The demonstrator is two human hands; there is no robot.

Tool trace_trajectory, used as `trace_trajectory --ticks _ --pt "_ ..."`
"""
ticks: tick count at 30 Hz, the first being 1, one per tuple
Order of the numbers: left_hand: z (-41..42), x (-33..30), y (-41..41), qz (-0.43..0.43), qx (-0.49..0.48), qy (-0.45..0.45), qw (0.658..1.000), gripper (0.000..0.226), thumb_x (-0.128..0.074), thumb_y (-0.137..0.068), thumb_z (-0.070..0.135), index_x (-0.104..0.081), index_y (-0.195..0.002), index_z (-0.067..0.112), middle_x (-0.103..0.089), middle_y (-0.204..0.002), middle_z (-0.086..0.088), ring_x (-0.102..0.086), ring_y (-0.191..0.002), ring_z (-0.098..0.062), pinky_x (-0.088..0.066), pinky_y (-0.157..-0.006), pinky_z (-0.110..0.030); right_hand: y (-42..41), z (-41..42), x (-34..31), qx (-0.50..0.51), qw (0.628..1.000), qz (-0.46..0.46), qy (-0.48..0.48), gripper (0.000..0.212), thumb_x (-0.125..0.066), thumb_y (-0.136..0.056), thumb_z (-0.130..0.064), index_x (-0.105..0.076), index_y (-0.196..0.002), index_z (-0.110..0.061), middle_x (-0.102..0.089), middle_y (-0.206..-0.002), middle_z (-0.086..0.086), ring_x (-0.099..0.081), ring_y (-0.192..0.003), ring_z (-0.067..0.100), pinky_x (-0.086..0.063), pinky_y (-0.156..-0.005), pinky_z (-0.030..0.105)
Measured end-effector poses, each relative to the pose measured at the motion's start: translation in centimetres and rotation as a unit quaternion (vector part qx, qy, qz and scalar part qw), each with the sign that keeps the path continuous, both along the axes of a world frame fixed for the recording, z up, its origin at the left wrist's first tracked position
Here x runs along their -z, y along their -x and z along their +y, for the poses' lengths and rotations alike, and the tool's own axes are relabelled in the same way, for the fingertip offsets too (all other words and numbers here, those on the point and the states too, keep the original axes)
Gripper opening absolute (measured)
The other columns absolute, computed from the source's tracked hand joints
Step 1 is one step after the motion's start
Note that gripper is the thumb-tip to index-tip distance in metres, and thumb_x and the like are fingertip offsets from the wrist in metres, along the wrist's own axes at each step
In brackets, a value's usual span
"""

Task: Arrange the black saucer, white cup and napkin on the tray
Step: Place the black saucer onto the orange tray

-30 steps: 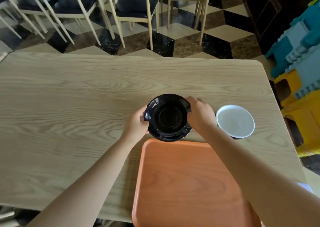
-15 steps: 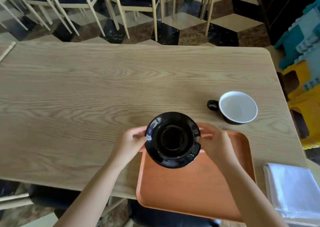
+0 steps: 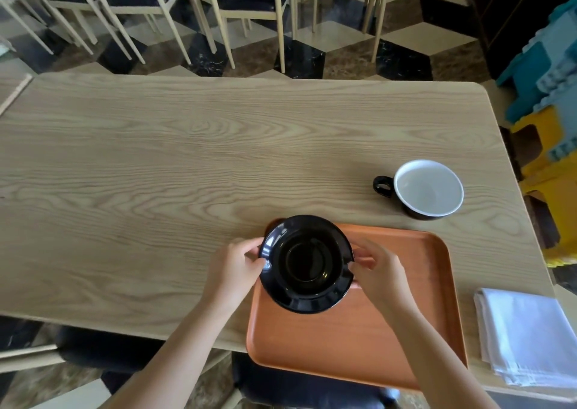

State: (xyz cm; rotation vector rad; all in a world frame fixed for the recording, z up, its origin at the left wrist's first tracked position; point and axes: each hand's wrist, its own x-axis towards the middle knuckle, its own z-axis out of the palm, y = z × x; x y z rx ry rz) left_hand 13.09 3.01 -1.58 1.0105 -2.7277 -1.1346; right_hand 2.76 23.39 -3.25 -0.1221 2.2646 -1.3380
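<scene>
While my left hand (image 3: 232, 266) and right hand (image 3: 379, 273) pinch opposite rims, the black saucer (image 3: 306, 263) sits between them over the tray's (image 3: 406, 330) far-left corner.

tray (image 3: 406, 330) right half free | cup (image 3: 427, 188), napkin (image 3: 527, 337) flank it

The saucer (image 3: 307, 263) is glossy black, the tray (image 3: 434, 287) orange. The cup (image 3: 427, 188) is white inside, black outside; the napkin (image 3: 527, 337) white, the table (image 3: 156, 174) pale wood-grain.
</scene>
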Motion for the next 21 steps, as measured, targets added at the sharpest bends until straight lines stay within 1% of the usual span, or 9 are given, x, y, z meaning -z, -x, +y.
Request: trace_trajectory --ticks 3,7,8,10,12,14,16,19,21 --pt "-0.2 0.0 0.0 -0.013 0.007 0.004 1.0 0.036 -0.068 -0.074 0.009 -0.069 -0.107 0.024 -0.065 -0.078 0.006 -0.058 -0.062 -0.01 -0.039 -0.058 -0.019 0.1 0.2 0.3 -0.004 1.0 -0.002 0.005 0.05 -0.059 -0.075 0.005 -0.065 -0.107 -0.034 -0.067 -0.086 -0.003 -0.066 -0.075 0.009 -0.057 -0.055 0.018" --pt "-0.5 0.1 0.0 -0.007 0.001 -0.016 1.0 0.034 -0.07 -0.071 0.009 -0.071 -0.1 0.027 -0.066 -0.075 0.009 -0.061 -0.069 -0.006 -0.036 -0.059 -0.008 0.3 0.3 0.4 -0.012 1.0 -0.002 0.003 0.05 -0.059 -0.076 0.005 -0.065 -0.105 -0.035 -0.069 -0.089 0.0 -0.066 -0.079 0.013 -0.059 -0.063 0.028" --pt "-0.5 0.1 -0.1 -0.006 -0.006 -0.03 1.0 0.034 -0.071 -0.072 0.008 -0.071 -0.1 0.027 -0.066 -0.075 0.011 -0.061 -0.071 -0.005 -0.037 -0.06 -0.006 0.3 0.4 0.4 -0.015 1.0 -0.001 0.004 0.048 -0.059 -0.076 0.005 -0.065 -0.104 -0.034 -0.069 -0.089 -0.001 -0.066 -0.078 0.009 -0.058 -0.062 0.022" --pt "-0.7 0.4 -0.2 -0.005 -0.051 -0.106 0.993 0.036 -0.071 -0.073 0.006 -0.069 -0.104 0.024 -0.065 -0.077 0.014 -0.061 -0.075 -0.004 -0.042 -0.07 -0.012 0.2 0.4 0.1 -0.023 1.0 0.004 0.019 0.047 -0.058 -0.077 0.007 -0.067 -0.103 -0.031 -0.071 -0.083 -0.008 -0.065 -0.071 -0.002 -0.049 -0.052 0.006" --pt "-1.0 0.5 -0.3 -0.008 -0.107 -0.22 0.97 0.037 -0.07 -0.074 0.002 -0.067 -0.107 0.018 -0.066 -0.085 0.008 -0.062 -0.082 -0.008 -0.048 -0.081 -0.025 0.1 0.6 -0.1 -0.03 0.998 -0.002 0.047 0.059 -0.055 -0.077 0.012 -0.068 -0.093 -0.043 -0.072 -0.074 -0.017 -0.063 -0.067 -0.007 -0.046 -0.05 0.003" --pt "-1.3 0.6 -0.4 -0.014 -0.126 -0.272 0.954 0.036 -0.07 -0.075 -0.001 -0.066 -0.108 0.014 -0.066 -0.091 0.001 -0.063 -0.087 -0.014 -0.05 -0.086 -0.032 0.1 0.7 -0.3 -0.035 0.998 -0.007 0.055 0.065 -0.054 -0.077 0.014 -0.065 -0.082 -0.05 -0.07 -0.073 -0.026 -0.063 -0.066 -0.007 -0.048 -0.051 0.005" --pt "-1.6 0.7 -0.3 -0.023 -0.116 -0.261 0.958 0.033 -0.07 -0.075 -0.001 -0.067 -0.104 0.016 -0.066 -0.093 -0.001 -0.063 -0.089 -0.017 -0.051 -0.086 -0.033 0.4 0.8 -0.3 -0.046 0.998 -0.005 0.047 0.058 -0.056 -0.077 0.013 -0.066 -0.085 -0.043 -0.07 -0.072 -0.02 -0.065 -0.071 0.002 -0.054 -0.057 0.014" --pt "-2.1 0.0 0.1 -0.05 -0.09 -0.263 0.959 0.031 -0.069 -0.077 0.0 -0.065 -0.104 0.016 -0.064 -0.095 -0.002 -0.063 -0.086 -0.013 -0.055 -0.071 -0.021 1.3 0.9 -1.3 -0.062 0.995 -0.059 0.045 0.039 -0.055 -0.08 0.008 -0.069 -0.095 -0.025 -0.069 -0.077 -0.007 -0.07 -0.076 0.022 -0.06 -0.066 0.03" --pt "-2.7 -1.0 0.5 -0.083 -0.06 -0.267 0.958 0.027 -0.066 -0.081 0.004 -0.063 -0.107 0.014 -0.064 -0.096 -0.005 -0.065 -0.083 -0.012 -0.053 -0.067 -0.017 2.2 1.4 -2.1 -0.093 0.993 -0.069 0.022 0.031 -0.057 -0.083 0.003 -0.069 -0.09 -0.025 -0.069 -0.08 -0.005 -0.07 -0.077 0.026 -0.06 -0.073 0.035"
